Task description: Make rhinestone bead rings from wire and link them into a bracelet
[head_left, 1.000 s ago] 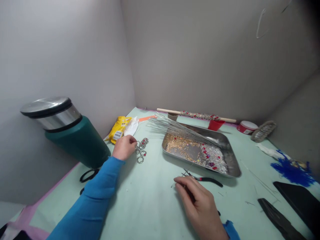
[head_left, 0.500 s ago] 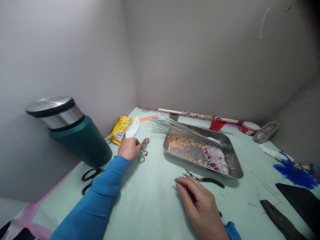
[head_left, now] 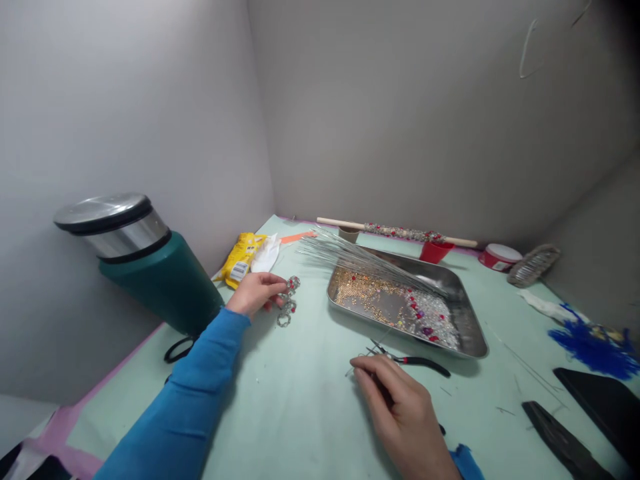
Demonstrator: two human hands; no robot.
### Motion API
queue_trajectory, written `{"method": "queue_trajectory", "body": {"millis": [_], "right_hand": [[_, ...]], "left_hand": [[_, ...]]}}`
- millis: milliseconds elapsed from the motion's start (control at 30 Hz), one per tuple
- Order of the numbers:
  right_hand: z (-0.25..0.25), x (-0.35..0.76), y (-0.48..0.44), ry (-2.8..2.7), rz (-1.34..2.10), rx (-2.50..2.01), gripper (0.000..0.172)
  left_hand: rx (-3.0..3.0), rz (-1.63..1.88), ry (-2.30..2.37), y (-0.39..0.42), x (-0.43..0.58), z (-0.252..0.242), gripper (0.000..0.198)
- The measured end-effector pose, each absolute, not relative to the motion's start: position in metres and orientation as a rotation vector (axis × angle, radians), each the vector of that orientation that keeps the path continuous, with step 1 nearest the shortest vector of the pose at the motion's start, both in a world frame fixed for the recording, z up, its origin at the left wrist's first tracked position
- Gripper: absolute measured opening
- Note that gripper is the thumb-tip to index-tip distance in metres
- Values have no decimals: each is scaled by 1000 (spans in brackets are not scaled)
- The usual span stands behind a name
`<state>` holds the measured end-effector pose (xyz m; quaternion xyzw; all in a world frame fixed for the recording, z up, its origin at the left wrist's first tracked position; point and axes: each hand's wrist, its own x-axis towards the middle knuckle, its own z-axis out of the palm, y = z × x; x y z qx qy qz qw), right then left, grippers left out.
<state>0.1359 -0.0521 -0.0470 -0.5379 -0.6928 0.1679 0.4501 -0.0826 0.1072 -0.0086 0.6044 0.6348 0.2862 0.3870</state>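
Rings with beads, little silvery ones with a few red bits, sit in a loose pile on the worktop, left of the metal tray. Left hand is right at them, index fingertip by the topmost ring. Can't tell if those fingers really have hold of one or are just touching. Right hand has thumb and index pinched on thin wire, ends poking out just above the pliers.

If you're sorting through a pile like that, I'd take one ring by its edge between thumb and index and lift gently, 'cause they look like they could snag on each other. Keep the wire hand quiet and low so the ends don't hook the pliers. Don't squeeze hard either, my guess is thin rings bend easily.

Compared with half a second ago: left fingers were bunched at the pile's side, now they're stretched out over its upper part. Blue sleeve also covers most of the lower scissors loop, which was showing before. Right hand's basically unchanged.
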Motion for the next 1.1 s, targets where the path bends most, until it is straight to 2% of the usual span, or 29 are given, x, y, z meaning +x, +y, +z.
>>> {"method": "queue_trajectory", "body": {"millis": [200,500,867,1100], "right_hand": [[-48,136,-52,-1714,443,-1334,13],[-49,136,-52,-1724,459,-1333,13],[-51,137,-52,-1718,442,-1327,13],[-51,137,-51,-1728,458,-1326,13]], "left_hand": [[1754,711,1821,113,-82,-12,15],[1909,617,1938,125,-78,-24,10],[1712,674,1754,122,-87,-19,26],[1821,630,1805,124,-86,-19,16]]}}
